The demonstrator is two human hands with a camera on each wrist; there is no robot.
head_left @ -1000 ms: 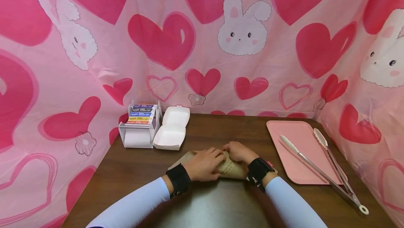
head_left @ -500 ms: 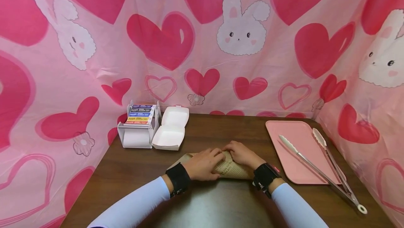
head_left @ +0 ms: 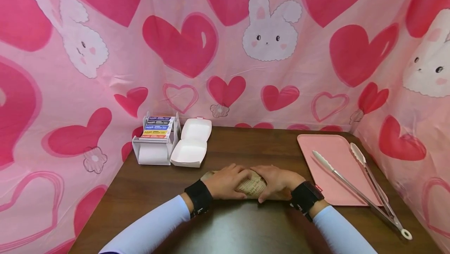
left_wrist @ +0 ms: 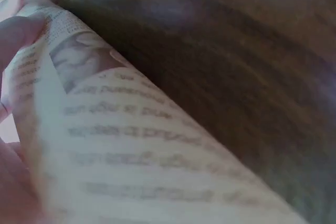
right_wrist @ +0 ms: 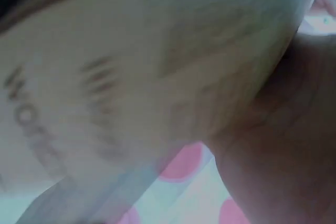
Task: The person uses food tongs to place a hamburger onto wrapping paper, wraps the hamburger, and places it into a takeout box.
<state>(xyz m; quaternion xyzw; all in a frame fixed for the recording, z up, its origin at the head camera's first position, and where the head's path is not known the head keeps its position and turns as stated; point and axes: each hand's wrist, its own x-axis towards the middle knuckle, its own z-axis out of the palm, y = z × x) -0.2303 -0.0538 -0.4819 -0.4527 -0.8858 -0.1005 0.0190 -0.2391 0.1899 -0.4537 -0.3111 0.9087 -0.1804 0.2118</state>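
Observation:
A bundle of brown newsprint-patterned wrapping paper [head_left: 252, 186] lies on the table between both hands in the head view. From the left, my left hand [head_left: 225, 182] grips it, fingers over the top and thumb at the near side. My right hand [head_left: 277, 180] holds the right part, its thumb down on the near face. The left wrist view has the printed paper [left_wrist: 136, 150] close up, part of the left hand [left_wrist: 16, 35] at its edge. In the right wrist view the paper [right_wrist: 131, 98] is blurred beside the right hand [right_wrist: 278, 145]. Whatever the paper wraps is hidden.
On the dark wooden table [head_left: 154, 191], a white dispenser [head_left: 154, 138] with colourful labels stands at the back left. Beside it is an open white clamshell box [head_left: 191, 144]. At right lies a pink tray [head_left: 327, 160] with metal tongs [head_left: 355, 187] across it, overhanging its near edge.
My right hand has shifted from the paper's top middle towards the right and nearer, its thumb now on the near side. The left hand has stayed almost in place.

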